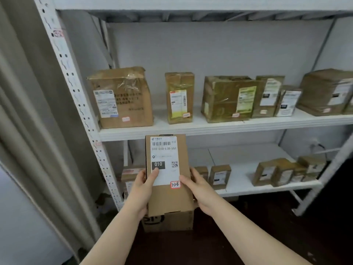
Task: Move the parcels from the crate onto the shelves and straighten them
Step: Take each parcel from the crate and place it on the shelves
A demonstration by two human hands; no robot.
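Note:
I hold a flat brown cardboard parcel (168,196) upright in front of the shelves, its white shipping label and a red-edged sticker reading 3-3-8 facing me. My left hand (142,188) grips its left edge with the thumb on the label. My right hand (198,190) grips its right edge. The parcel's top reaches the front lip of the middle shelf (248,124). Beneath the parcel stands another brown box (172,221) on the floor. No crate shows.
Several labelled boxes stand in a row on the middle shelf, the largest (122,98) at the left. Small boxes (219,176) sit on the lower shelf (244,185). A perforated white upright (76,88) and a grey curtain (24,111) bound the left side.

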